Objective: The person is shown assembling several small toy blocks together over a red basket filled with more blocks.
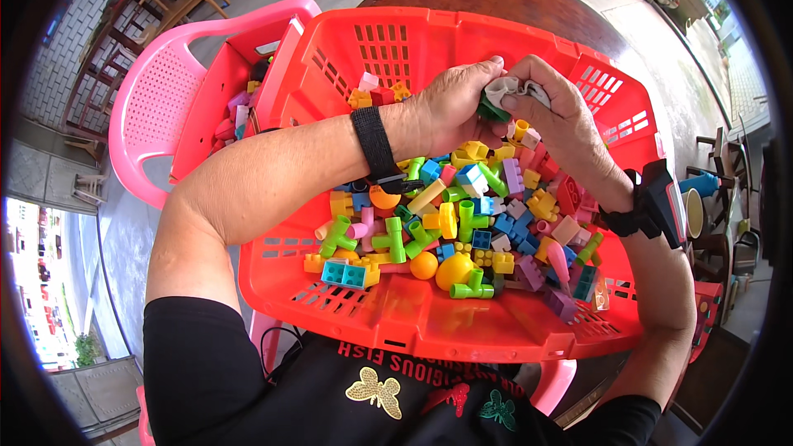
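2 closed hands around grey cloth, red lettering across black shirt

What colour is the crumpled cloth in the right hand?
The cloth is pale greyish-white; it shows best in the head view.

Illumination is bright daylight. The left opening is overexposed; the far-right floor appears pale. Glossy highlights mark the red basket. The near-right area is dim. Toy blocks are sharp. Fisheye distortion bends outer edges; black vignetting surrounds the circular field.
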`<state>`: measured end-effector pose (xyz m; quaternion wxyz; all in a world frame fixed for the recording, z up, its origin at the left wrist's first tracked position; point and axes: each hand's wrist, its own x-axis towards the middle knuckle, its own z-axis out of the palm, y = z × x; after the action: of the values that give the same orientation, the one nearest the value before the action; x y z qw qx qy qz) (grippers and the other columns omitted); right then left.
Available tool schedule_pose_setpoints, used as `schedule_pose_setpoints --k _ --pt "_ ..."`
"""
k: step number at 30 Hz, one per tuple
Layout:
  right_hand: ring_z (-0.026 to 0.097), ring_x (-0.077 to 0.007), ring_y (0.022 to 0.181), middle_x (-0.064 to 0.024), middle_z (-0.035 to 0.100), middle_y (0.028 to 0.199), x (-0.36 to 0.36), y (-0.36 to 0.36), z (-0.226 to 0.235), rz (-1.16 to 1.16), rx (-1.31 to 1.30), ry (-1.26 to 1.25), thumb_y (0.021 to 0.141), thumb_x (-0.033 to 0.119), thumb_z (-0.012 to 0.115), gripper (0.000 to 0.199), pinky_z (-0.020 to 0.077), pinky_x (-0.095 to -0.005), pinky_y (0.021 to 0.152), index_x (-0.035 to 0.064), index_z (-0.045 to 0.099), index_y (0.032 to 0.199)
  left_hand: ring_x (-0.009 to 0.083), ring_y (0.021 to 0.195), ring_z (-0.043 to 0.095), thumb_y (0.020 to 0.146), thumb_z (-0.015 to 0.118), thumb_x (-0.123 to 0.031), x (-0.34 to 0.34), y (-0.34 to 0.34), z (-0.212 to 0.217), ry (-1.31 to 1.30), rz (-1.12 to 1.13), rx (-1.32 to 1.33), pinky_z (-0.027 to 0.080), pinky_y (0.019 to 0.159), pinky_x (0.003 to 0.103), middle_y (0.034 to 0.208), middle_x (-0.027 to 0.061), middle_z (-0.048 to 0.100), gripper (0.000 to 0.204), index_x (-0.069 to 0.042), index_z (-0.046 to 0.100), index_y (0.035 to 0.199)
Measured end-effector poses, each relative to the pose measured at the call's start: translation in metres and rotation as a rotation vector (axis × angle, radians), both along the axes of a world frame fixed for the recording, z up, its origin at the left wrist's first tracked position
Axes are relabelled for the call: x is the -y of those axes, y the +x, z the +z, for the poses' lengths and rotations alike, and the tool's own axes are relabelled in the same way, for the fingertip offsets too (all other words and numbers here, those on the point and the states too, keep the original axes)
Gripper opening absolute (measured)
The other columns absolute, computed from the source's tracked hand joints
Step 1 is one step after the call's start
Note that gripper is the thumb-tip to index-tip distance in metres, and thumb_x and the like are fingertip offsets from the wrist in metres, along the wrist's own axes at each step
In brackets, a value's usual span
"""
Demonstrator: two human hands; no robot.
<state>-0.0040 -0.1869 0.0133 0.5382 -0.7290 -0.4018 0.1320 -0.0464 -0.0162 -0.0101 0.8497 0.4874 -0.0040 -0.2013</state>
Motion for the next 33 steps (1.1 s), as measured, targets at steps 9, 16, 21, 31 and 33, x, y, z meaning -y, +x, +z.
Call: schedule_pose_setpoints --k 9,16,21,31,33 --pt "0.060 -0.0106 0.077 -0.0037 0.058 0.085 0.000 0.000 0.003 0.109 -0.118 0.099 0.092 0.011 0.055 0.011 0.0478 -0.0238 0.067 0.0021 0.049 0.094 0.0179 0.070 0.055 0.097 0.039 -0.045 0.000 0.002 0.001 -0.055 -0.022 -0.009 0.048 0.064 0.032 0.081 0.0051 0.055 0.040 -0.007 0.053 0.095" --pt "0.057 -0.0215 0.075 -0.0098 0.048 0.086 -0.002 -0.001 -0.001 0.139 0.309 -0.011 0.085 0.010 0.059 0.015 0.0461 -0.0323 0.066 0.0027 0.049 0.093 0.0187 0.072 0.056 0.095 0.040 -0.049 0.000 -0.002 0.003 -0.012 0.026 -0.034 0.050 0.068 0.034 0.082 0.0051 0.056 0.045 -0.007 0.054 0.096" --pt "0.056 -0.0284 0.076 -0.0132 0.049 0.084 -0.002 -0.007 0.001 0.080 0.472 -0.074 0.085 0.011 0.058 0.015 0.0460 -0.0352 0.067 0.0028 0.049 0.094 0.0151 0.068 0.051 0.093 0.041 -0.052 0.001 0.000 -0.006 -0.098 -0.112 -0.128 0.045 0.057 0.032 0.078 0.0035 0.054 0.042 -0.012 0.055 0.091" --pt "0.058 -0.0186 0.078 -0.0100 0.055 0.084 -0.001 -0.003 0.010 0.085 0.031 -0.110 0.087 0.012 0.056 0.014 0.0476 -0.0325 0.068 0.0014 0.050 0.093 0.0146 0.066 0.048 0.095 0.038 -0.049 0.003 -0.004 0.000 0.112 -0.090 -0.068 0.042 0.055 0.032 0.076 0.0039 0.051 0.040 -0.012 0.053 0.091" --pt "0.059 -0.0198 0.080 -0.0101 0.055 0.086 0.003 0.004 0.007 0.214 0.160 -0.063 0.085 0.010 0.057 0.013 0.0477 -0.0324 0.069 0.0007 0.050 0.091 0.0141 0.066 0.049 0.094 0.038 -0.051 0.001 -0.002 0.001 0.052 -0.068 -0.013 0.042 0.054 0.031 0.075 0.0038 0.050 0.042 -0.012 0.054 0.092"
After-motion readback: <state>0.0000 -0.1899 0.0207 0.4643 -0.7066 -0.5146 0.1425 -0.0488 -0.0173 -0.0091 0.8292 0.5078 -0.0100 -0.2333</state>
